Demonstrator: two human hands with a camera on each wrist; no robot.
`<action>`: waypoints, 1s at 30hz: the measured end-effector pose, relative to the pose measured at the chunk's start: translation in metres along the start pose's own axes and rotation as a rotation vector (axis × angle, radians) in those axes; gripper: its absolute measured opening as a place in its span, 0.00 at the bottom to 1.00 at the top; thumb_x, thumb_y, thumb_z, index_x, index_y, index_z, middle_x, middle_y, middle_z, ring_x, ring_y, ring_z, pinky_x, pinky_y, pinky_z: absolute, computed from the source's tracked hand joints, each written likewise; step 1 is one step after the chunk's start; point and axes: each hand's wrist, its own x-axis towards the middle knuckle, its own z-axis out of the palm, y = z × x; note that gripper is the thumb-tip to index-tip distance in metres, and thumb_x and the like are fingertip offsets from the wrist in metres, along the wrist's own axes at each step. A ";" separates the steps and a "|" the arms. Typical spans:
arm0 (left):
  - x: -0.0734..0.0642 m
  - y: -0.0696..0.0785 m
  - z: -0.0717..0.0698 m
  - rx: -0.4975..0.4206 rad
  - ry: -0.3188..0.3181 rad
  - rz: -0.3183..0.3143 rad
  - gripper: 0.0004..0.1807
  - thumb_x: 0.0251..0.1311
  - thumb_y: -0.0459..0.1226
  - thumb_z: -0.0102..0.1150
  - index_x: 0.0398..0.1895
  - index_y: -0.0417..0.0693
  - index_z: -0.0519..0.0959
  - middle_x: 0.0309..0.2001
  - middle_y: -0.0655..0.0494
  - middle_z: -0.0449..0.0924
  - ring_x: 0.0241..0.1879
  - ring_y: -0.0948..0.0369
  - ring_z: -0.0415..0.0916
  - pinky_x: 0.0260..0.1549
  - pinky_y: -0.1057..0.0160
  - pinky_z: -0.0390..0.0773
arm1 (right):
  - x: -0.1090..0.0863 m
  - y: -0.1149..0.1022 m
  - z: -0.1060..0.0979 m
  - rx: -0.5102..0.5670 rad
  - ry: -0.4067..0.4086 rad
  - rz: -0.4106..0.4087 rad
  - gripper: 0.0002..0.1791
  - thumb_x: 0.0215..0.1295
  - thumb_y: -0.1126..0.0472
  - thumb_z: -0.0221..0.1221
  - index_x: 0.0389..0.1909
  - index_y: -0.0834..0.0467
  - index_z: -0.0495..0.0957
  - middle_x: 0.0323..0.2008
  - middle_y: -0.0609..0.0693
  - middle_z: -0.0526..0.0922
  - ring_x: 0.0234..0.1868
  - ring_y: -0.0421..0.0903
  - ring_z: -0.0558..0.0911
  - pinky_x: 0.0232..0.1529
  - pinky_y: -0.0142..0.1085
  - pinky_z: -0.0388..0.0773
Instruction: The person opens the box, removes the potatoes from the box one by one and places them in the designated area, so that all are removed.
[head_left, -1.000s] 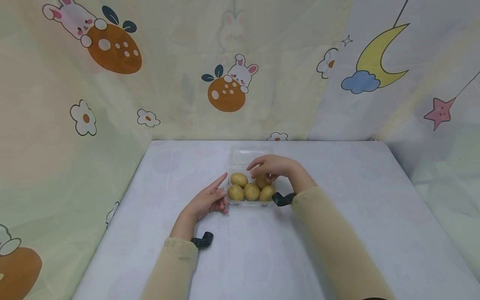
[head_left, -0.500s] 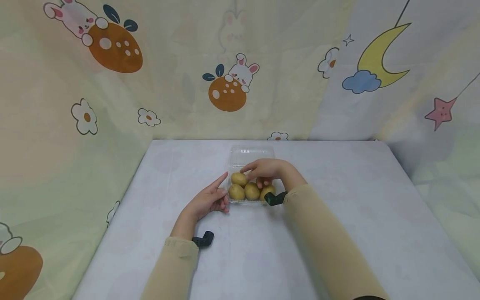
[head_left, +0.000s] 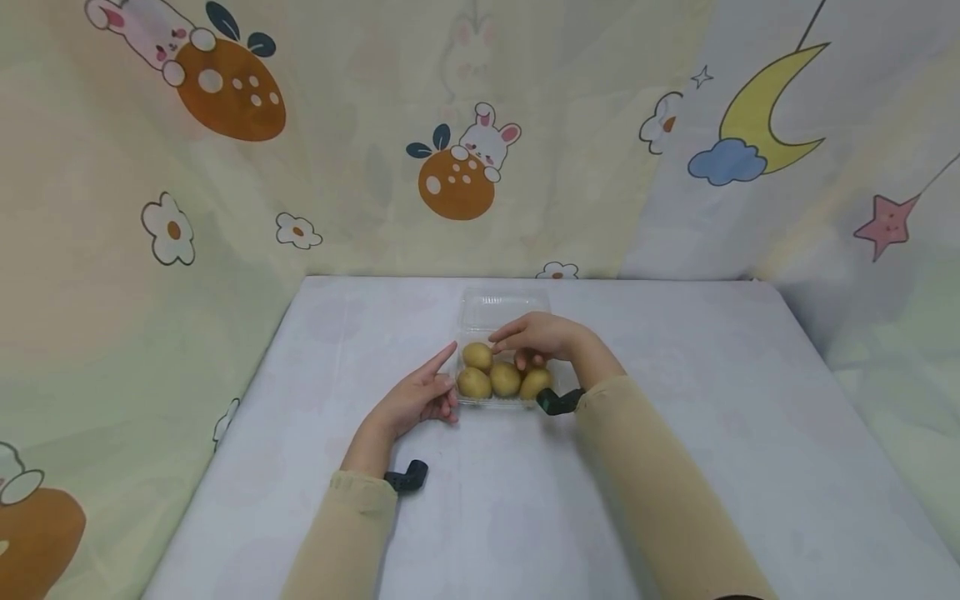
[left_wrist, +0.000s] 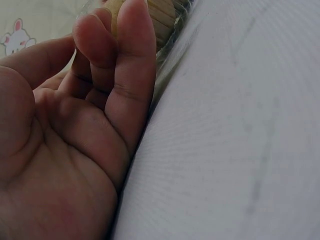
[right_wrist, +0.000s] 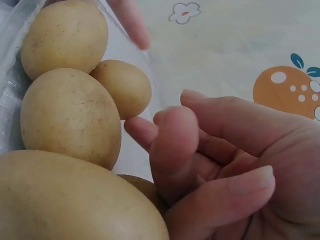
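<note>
Several yellow potatoes point(head_left: 506, 379) lie in a clear hinged plastic box point(head_left: 480, 404), three in front and others behind. My left hand point(head_left: 416, 402) stays at the box's left side, index finger extended along it; the left wrist view shows its other fingers bent near the wall and a potato point(left_wrist: 160, 22). Over the back right of the box is my right hand point(head_left: 546, 335), fingers loosely bent. In the right wrist view its fingertips come close to a small potato point(right_wrist: 127, 87), and a back potato point(right_wrist: 142, 189) is partly hidden behind its fingers.
The box's transparent lid point(head_left: 504, 308) lies folded back behind the potatoes. A white-covered table point(head_left: 480, 508) carries the box near its far edge. Cartoon-print fabric point(head_left: 360, 167) hangs behind and at the sides.
My right hand moved left over the back row, then slightly back to the right. The left back potato has shifted or turned a little. My left hand stays at the box's side.
</note>
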 end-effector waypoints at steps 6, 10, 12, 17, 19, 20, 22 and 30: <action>0.000 0.002 0.000 -0.002 0.009 -0.009 0.37 0.73 0.42 0.51 0.78 0.74 0.47 0.29 0.51 0.78 0.26 0.59 0.76 0.41 0.49 0.85 | 0.000 -0.005 0.002 -0.026 -0.002 0.000 0.15 0.70 0.51 0.58 0.56 0.43 0.82 0.24 0.50 0.80 0.21 0.42 0.72 0.23 0.29 0.70; -0.001 0.002 0.001 -0.001 0.022 -0.022 0.37 0.73 0.41 0.50 0.78 0.75 0.48 0.29 0.51 0.77 0.26 0.59 0.74 0.42 0.49 0.85 | -0.001 -0.011 0.007 -0.072 -0.026 -0.017 0.20 0.69 0.52 0.59 0.61 0.47 0.78 0.25 0.49 0.79 0.24 0.41 0.73 0.24 0.29 0.71; -0.001 0.002 0.001 0.006 0.025 -0.021 0.37 0.72 0.41 0.51 0.78 0.74 0.48 0.30 0.51 0.77 0.26 0.59 0.74 0.42 0.49 0.85 | -0.001 -0.013 0.010 -0.084 -0.033 -0.018 0.23 0.68 0.53 0.59 0.63 0.48 0.76 0.26 0.49 0.79 0.24 0.41 0.74 0.24 0.29 0.71; 0.000 0.000 0.001 0.012 0.025 -0.013 0.38 0.71 0.42 0.53 0.78 0.74 0.48 0.30 0.50 0.78 0.26 0.59 0.73 0.41 0.49 0.85 | 0.002 -0.015 0.017 -0.063 -0.047 -0.033 0.22 0.71 0.52 0.56 0.65 0.43 0.71 0.23 0.50 0.78 0.21 0.42 0.72 0.22 0.29 0.67; 0.000 -0.001 0.001 0.013 0.021 -0.013 0.38 0.71 0.43 0.52 0.78 0.74 0.48 0.30 0.50 0.78 0.26 0.59 0.74 0.41 0.49 0.85 | 0.005 -0.014 0.020 -0.055 -0.052 -0.046 0.22 0.72 0.51 0.56 0.65 0.41 0.70 0.20 0.50 0.76 0.19 0.42 0.71 0.21 0.29 0.66; 0.000 -0.001 0.001 0.015 0.018 -0.012 0.38 0.71 0.43 0.52 0.78 0.74 0.48 0.30 0.50 0.78 0.26 0.59 0.74 0.41 0.48 0.85 | 0.006 -0.013 0.021 -0.059 -0.050 -0.056 0.23 0.71 0.51 0.56 0.66 0.41 0.69 0.19 0.49 0.75 0.18 0.42 0.70 0.20 0.30 0.67; 0.000 -0.002 0.001 0.012 0.013 -0.009 0.38 0.72 0.43 0.52 0.78 0.74 0.47 0.30 0.50 0.78 0.26 0.59 0.74 0.42 0.48 0.85 | 0.009 -0.013 0.022 -0.068 -0.049 -0.068 0.25 0.71 0.51 0.57 0.68 0.40 0.68 0.18 0.48 0.72 0.16 0.42 0.68 0.19 0.30 0.67; -0.001 -0.001 -0.002 0.015 0.008 0.006 0.38 0.72 0.43 0.51 0.79 0.73 0.46 0.30 0.51 0.78 0.26 0.60 0.75 0.41 0.49 0.85 | 0.017 -0.016 0.023 -0.115 -0.048 -0.047 0.28 0.66 0.51 0.62 0.67 0.35 0.70 0.23 0.47 0.73 0.15 0.41 0.67 0.18 0.30 0.67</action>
